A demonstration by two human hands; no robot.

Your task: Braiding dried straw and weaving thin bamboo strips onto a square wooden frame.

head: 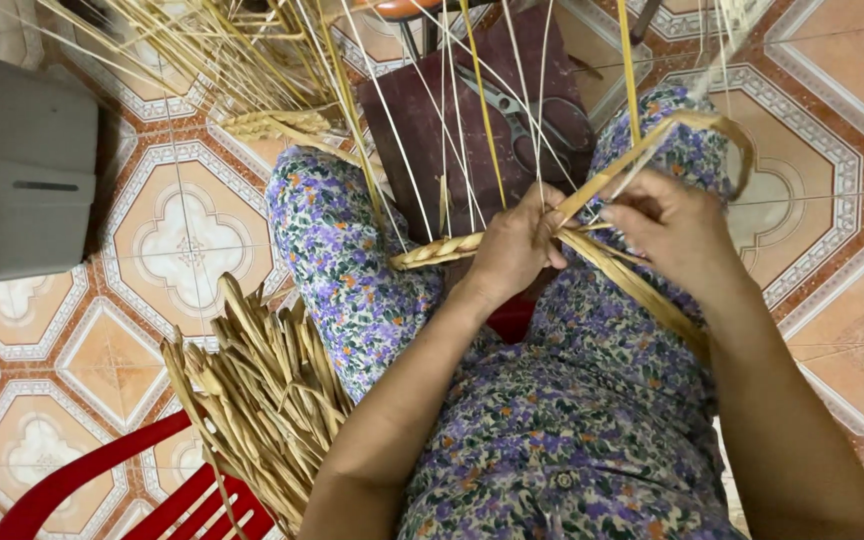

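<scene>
Looking down from the head camera, one view only: two bare hands meet over a lap in flowered cloth. Left hand [512, 250] is curled shut around the near end of a plaited straw braid [439, 250], fingers folded over the point where the plait meets loose strands; the fingertips themselves are tucked under and hidden. Right hand [674, 228] pinches flat straw strips [642, 290] between thumb and fingers, one strip looping up and round [727, 130] past the knuckles, another running down across the lap toward the forearm. Exactly how many strips pass through the right hand is hard to make out where they cross; at least three show. One braid is counted, sticking out sideways from the left hand above the left knee. Thin pale stalks [452, 100] rise from the hands to the top edge, too many and too overlapped to count, cut off by the frame. One pair of scissors [527, 115] lies on a dark red board [422, 120] beyond the knees, partly veiled by stalks. One bundle of dried straw [262, 400] rests by the left leg on the tiled floor [182, 230]. One grey box [17, 165] is cut off at the left edge; one red plastic chair [102, 480] is cut off at the bottom.
</scene>
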